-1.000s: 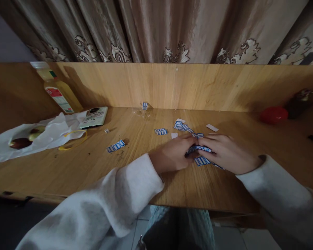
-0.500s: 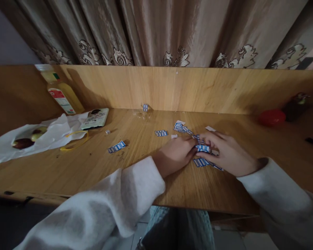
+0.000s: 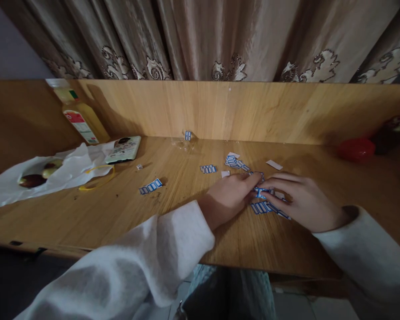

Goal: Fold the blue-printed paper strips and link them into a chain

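Small white labels with blue borders lie in groups on the wooden desk. My left hand (image 3: 228, 195) rests right of centre, its fingers closed at a blue-bordered label strip (image 3: 262, 193). From the other side my right hand (image 3: 300, 200) pinches the same strip between thumb and fingers. Just below the fingers lies another group of labels (image 3: 262, 207), partly covered by my right hand. A label pile (image 3: 232, 161) sits behind my left hand, with a smaller group (image 3: 208, 169) to its left. One white slip (image 3: 274, 165) lies behind my right hand.
More labels (image 3: 150, 186) lie left of centre. At the left are a bottle (image 3: 85, 120), a patterned flat case (image 3: 124, 150), a white plastic bag (image 3: 6, 180) with fruit, and a yellow band (image 3: 100, 178). A red object (image 3: 356, 149) stands far right. A raised wooden board (image 3: 206, 111) runs behind.
The view has shifted slightly. My fingers have moved a little around the strip, now covering more of it, and the white slip behind my right hand shows more fully.
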Demonstrator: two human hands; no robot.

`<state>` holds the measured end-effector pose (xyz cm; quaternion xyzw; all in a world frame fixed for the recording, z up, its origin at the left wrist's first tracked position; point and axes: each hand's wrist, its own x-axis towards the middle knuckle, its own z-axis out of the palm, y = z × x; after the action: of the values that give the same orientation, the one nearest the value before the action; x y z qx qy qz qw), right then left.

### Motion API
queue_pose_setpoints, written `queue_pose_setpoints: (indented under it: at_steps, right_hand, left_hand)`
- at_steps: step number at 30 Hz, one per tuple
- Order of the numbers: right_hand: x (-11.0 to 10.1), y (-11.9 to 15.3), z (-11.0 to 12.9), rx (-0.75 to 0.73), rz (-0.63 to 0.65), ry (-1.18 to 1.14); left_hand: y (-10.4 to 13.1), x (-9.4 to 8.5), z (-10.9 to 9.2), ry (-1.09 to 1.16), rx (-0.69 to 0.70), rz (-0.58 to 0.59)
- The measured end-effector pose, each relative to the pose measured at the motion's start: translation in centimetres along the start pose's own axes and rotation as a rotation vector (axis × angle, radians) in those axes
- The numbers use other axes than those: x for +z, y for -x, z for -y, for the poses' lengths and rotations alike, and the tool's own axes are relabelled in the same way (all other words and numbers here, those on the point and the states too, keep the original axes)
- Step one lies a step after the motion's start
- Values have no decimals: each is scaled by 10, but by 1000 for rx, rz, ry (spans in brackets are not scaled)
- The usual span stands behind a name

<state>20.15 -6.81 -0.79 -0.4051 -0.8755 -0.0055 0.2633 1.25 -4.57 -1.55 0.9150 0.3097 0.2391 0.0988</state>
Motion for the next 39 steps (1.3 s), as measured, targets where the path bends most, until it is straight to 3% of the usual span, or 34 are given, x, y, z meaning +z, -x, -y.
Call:
queue_pose_setpoints:
  at_steps: [5, 14, 21, 26, 29, 32, 36, 39]
  right_hand:
    - [-2, 3, 1, 8, -63, -54]
    - [-2, 4, 1, 12, -24, -99]
    - [-6, 3, 5, 31, -49, -141]
    - [-22, 18, -19, 271, -222, -128]
    - [-27, 29, -40, 337, -106, -147]
    - [-28, 28, -50, 331, -72, -181]
    - [-22, 2, -47, 267, -8, -227]
    - [-10, -26, -47, 221, 72, -225]
  left_hand:
    - [0, -3, -3, -134, 30, 26]
    - [1, -6, -9, -196, 63, 40]
    - [0, 2, -1, 43, -66, -32]
    - [-2, -11, 1, 125, -146, -155]
    - [-3, -19, 2, 91, -142, -225]
    - [-3, -24, 4, -26, -129, -274]
    - [-2, -28, 5, -46, -178, -345]
    - [-1, -30, 6, -26, -232, -334]
